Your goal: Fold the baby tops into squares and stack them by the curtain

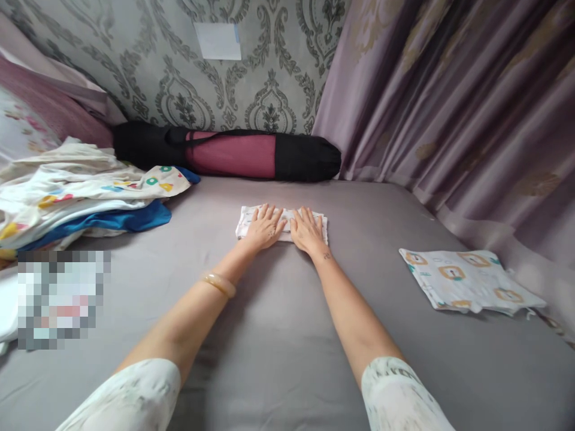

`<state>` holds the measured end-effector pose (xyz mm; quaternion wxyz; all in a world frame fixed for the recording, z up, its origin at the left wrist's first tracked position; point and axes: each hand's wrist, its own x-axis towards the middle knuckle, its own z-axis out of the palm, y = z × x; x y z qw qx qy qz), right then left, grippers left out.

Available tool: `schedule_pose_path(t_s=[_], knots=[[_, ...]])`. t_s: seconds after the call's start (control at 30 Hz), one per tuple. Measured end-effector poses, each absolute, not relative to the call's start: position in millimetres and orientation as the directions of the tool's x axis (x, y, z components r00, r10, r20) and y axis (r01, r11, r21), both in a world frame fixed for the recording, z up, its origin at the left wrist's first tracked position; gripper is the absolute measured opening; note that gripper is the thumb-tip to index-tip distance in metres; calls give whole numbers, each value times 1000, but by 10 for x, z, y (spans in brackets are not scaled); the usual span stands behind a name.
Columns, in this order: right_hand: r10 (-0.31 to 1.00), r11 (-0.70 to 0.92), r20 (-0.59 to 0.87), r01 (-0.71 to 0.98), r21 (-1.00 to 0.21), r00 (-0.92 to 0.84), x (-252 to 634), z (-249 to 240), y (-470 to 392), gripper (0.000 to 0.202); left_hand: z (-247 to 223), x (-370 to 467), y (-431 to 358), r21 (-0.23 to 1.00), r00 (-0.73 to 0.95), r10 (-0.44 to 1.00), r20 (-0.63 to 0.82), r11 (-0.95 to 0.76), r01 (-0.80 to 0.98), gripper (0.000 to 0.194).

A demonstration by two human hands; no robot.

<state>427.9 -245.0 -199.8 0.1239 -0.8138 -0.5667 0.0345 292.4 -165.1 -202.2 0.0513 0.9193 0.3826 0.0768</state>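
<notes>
A folded white cloth (286,237) with a small print lies on the grey bed sheet (269,335), straight ahead of me. My left hand (266,228) rests flat on its left half, fingers stretched out and pointing away. On the right half my right hand (307,231) lies palm down, its fingers a little apart. Both hands touch the cloth from above and grip nothing. Parts of the cloth are hidden under the palms and fingers.
At the left lies a heap of printed clothes (85,179) with a blue piece. A folded printed cloth (467,278) lies at the right. A black and maroon long bag (229,154) rests against the wall. Purple curtains (440,90) hang on the right.
</notes>
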Motion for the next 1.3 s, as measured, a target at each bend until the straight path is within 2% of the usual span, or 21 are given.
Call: schedule_pose_path(t_s=[0.1, 0.37, 0.57, 0.73, 1.07, 1.2, 1.3], knots=[[934, -336, 39, 910, -244, 356, 4252, -2051, -2445, 54, -2090, 2962, -1696, 181, 701, 712, 44, -696, 695, 59], [932, -347, 15, 906, -240, 361, 4273, -2079, -2434, 53, -2043, 2964, -1696, 195, 696, 718, 5, -684, 703, 59], [946, -270, 113, 933, -239, 303, 4170, -2020, -2403, 53, -2035, 3016, -1716, 187, 625, 746, 229, -664, 724, 53], [964, -233, 62, 936, -262, 258, 4104, -2072, -2353, 54, -2117, 3013, -1690, 251, 622, 778, 92, -622, 741, 52], [966, -242, 30, 933, -266, 259, 4097, -2004, -2356, 55, -2042, 2898, -1663, 272, 612, 782, 122, -619, 737, 48], [968, -199, 93, 941, -272, 231, 3977, -1937, -2275, 55, -1986, 2692, -1679, 248, 517, 832, 199, -553, 795, 46], [965, -214, 94, 942, -259, 245, 3874, -1994, -2217, 55, -2012, 2565, -1686, 275, 462, 869, 178, -495, 824, 44]])
